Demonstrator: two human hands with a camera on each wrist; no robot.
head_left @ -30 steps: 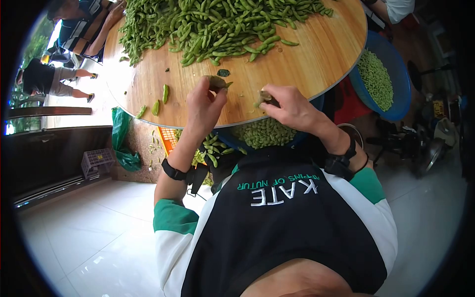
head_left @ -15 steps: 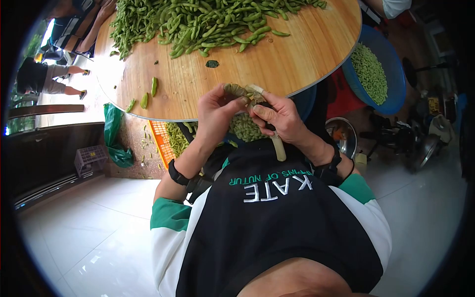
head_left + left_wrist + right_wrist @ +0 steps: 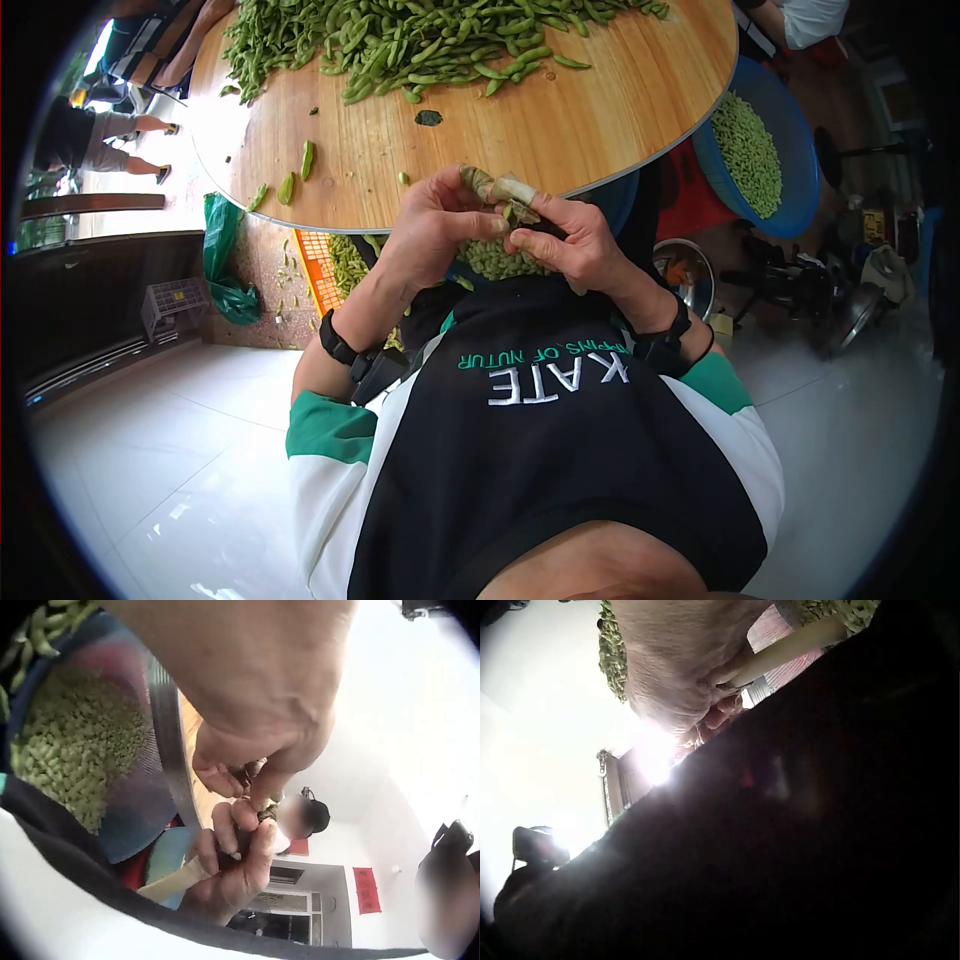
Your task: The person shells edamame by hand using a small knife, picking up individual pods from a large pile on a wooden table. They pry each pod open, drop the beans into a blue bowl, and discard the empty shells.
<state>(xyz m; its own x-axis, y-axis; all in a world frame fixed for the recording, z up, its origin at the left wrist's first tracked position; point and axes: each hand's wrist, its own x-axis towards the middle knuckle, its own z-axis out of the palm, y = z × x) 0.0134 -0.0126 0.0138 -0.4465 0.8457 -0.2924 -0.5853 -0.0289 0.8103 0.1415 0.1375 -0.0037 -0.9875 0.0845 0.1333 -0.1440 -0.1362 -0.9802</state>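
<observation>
Over the basin in front of the body, my left hand (image 3: 430, 228) and right hand (image 3: 575, 240) meet at the fingertips. Between them they pinch a green bean pod (image 3: 510, 212), mostly hidden by the fingers. Brownish-green wrapping (image 3: 476, 182) covers a left fingertip, and pale wrapping (image 3: 514, 188) a right one. A pale rod-like piece (image 3: 176, 881) sticks out below the curled right fingers in the left wrist view; the right wrist view shows this rod (image 3: 791, 651) too. Beneath the hands is a basin of shelled green beans (image 3: 498, 258).
A large heap of green pods (image 3: 410, 45) covers the far part of the round wooden table (image 3: 620, 130). Several loose pods (image 3: 286, 188) lie at its left edge. A blue basin (image 3: 800, 190) of shelled beans stands right, and an orange basket (image 3: 318, 270) of pods stands left, below the table.
The hands were apart over the table edge, then came together nearer the body. A small green bean now lies on the table beyond the left hand. The pale rod no longer shows plainly in the head view.
</observation>
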